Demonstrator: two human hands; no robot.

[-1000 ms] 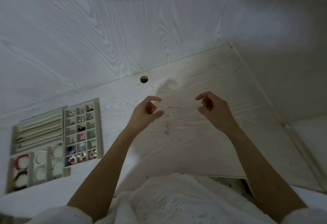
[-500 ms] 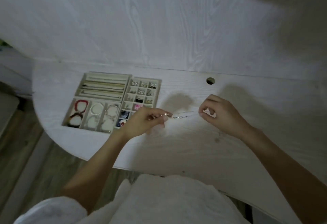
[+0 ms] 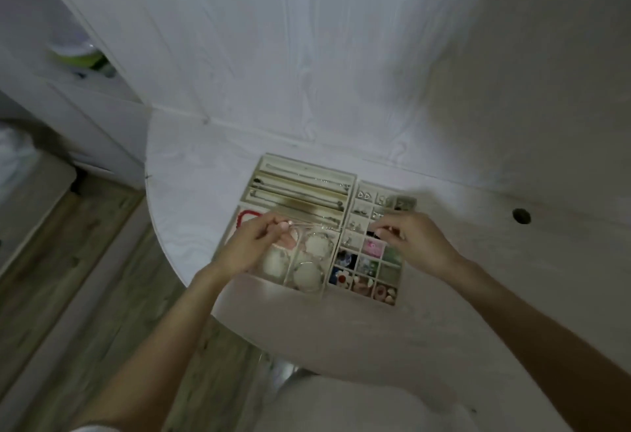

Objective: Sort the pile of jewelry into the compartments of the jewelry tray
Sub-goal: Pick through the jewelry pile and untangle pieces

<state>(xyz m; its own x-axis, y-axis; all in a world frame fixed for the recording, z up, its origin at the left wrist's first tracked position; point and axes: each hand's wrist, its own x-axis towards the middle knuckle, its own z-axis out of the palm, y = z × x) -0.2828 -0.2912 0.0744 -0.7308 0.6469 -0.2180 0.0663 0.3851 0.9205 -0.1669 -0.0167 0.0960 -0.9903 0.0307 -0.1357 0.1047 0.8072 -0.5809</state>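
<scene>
Head view: the jewelry tray (image 3: 345, 177) sits on the white desk (image 3: 191, 199) near its rounded left edge, close to the back wall (image 3: 307, 56). Its back-left part holds long narrow slots with chains lying along them, its front-left part has round compartments with bracelets (image 3: 309, 274), and its right side is a grid of small cells with earrings and coloured pieces. A red bracelet (image 3: 247, 216) shows at the tray's left edge, partly hidden by the left hand.

The left hand (image 3: 254, 245) hovers over the tray's front-left compartments, fingertips pinched together on one end of a thin chain (image 3: 314, 225). The right hand (image 3: 415, 242) is over the grid of small cells, thumb and forefinger pinched on what looks like the other end, though blur hides the exact contact. The chain runs taut between the two hands, above the border between the long slots and the round compartments; whether it touches the tray cannot be told.

A round cable hole (image 3: 521, 216) lies in the desk towards the back right. Wooden floor (image 3: 68, 261) shows beyond the left edge
</scene>
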